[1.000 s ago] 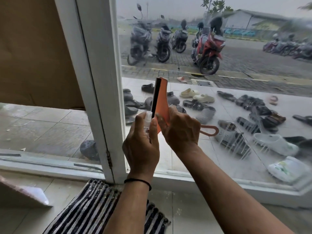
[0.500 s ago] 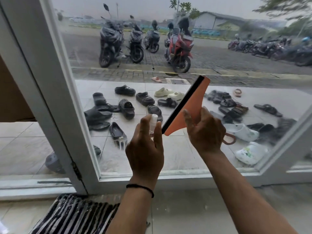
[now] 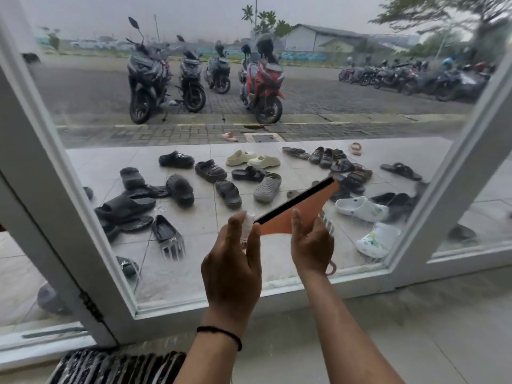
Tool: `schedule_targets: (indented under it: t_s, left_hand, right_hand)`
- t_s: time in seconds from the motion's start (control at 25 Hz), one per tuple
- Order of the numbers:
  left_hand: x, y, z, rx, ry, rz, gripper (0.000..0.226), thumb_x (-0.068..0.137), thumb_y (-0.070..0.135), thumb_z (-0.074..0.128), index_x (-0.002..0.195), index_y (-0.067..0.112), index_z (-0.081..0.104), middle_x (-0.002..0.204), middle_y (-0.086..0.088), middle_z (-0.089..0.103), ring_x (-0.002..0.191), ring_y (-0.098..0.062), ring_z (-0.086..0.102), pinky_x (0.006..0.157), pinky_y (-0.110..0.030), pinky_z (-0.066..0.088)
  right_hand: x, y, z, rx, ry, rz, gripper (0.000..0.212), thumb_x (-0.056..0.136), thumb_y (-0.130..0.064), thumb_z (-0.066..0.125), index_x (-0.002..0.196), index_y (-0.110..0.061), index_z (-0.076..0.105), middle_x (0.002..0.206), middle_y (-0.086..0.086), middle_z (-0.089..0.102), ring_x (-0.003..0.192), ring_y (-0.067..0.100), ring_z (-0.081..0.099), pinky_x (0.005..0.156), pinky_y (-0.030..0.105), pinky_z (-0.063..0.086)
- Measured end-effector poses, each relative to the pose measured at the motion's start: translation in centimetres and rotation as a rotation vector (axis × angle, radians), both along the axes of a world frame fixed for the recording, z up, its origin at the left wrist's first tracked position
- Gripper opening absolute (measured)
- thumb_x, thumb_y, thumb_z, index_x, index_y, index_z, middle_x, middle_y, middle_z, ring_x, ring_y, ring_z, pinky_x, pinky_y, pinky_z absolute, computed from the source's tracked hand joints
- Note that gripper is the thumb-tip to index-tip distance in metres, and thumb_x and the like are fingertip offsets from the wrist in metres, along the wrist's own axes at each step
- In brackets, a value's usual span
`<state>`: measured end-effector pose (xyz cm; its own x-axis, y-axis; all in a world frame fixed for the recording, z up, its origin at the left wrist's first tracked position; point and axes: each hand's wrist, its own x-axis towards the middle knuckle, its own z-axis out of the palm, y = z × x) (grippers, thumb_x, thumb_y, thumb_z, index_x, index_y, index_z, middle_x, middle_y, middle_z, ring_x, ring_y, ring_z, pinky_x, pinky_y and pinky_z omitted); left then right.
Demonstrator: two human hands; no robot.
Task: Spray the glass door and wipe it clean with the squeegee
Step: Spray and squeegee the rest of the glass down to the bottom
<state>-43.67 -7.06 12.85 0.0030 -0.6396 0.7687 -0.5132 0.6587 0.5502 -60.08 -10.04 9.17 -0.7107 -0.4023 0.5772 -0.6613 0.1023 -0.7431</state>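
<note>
fingers [image 3: 296, 217] of the right hand [image 3: 311, 245] are curled round the orange squeegee [image 3: 293, 217], gripping it at the narrow handle end; handle loop pokes out below the wrist. black rubber blade runs diagonally, low end beside the left hand, high end up and to the right. blade sits right at the glass door [image 3: 249, 106], but cannot tell if it actually touches the pane. left hand [image 3: 231, 264] is wrapped round a small white spray bottle [image 3: 249, 218], only the top shows between thumb and index finger, rest hidden behind the hand. nozzle direction not readable, looks aimed at the glass. the two hands are just beside each other, both raised in front of the lower middle of the pane. black band [image 3: 221, 334] on the left wrist.

lower part of the glass looks hazy or wet, with streaks near the bottom rail. white door frame [image 3: 41, 173] slants down the left side, hinge low on it, a second white frame member on the right.

striped black and white mat [image 3: 116, 367] lies on the floor at the bottom left, against the threshold.

through the glass: tiled porch with many scattered sandals and clogs [image 3: 210, 170], mostly dark, a few white or cream. beyond that, paving with parked scooters, a red scooter [image 3: 263, 84] in the middle, more bikes far right.
</note>
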Motion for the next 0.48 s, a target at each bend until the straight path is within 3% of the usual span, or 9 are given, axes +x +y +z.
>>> schedule_targets:
  t_s: [0.12,0.24,0.36,0.48]
  left_hand:
    - [-1.2,0.6,0.4,-0.013,-0.076,-0.002,0.027,0.103,0.043,0.046,0.12,0.027,0.059,0.094,0.009,0.07,0.067,-0.006,0.062,0.054,-0.015,0.035]
    - [-3.2,0.5,1.5,-0.014,-0.05,-0.003,0.025,0.103,0.041,0.048,0.121,0.026,0.057,0.086,0.006,0.07,0.06,-0.008,0.059,0.051,-0.014,0.03]
    - [-4.9,1.3,1.4,0.023,0.031,-0.035,0.025,0.104,0.038,0.048,0.123,0.024,0.057,0.084,0.001,0.071,0.056,-0.011,0.055,0.052,-0.013,0.03]
    - [-5.6,1.1,1.1,0.072,0.078,-0.07,0.029,0.104,0.038,0.042,0.126,0.021,0.053,0.067,0.001,0.058,0.053,-0.005,0.04,0.054,-0.007,0.023]
  right_hand:
    - [-0.6,0.4,-1.6,-0.018,-0.078,0.071,0.055,0.093,-0.062,0.048,0.09,-0.01,0.066,0.087,0.008,0.075,0.08,0.031,0.071,0.063,0.022,0.038]
    - [-1.0,0.6,-1.1,-0.005,-0.091,0.064,0.049,0.093,-0.057,0.054,0.092,-0.01,0.067,0.09,0.009,0.075,0.083,0.03,0.071,0.067,0.024,0.047]
    - [-0.6,1.6,-0.1,-0.1,-0.011,0.036,0.046,0.094,-0.055,0.055,0.087,-0.012,0.065,0.082,0.006,0.075,0.074,0.025,0.071,0.058,0.009,0.035]
    - [-1.3,1.5,1.6,-0.188,-0.048,0.044,0.044,0.095,-0.055,0.054,0.089,-0.012,0.064,0.082,0.003,0.074,0.074,0.019,0.07,0.059,0.001,0.034]
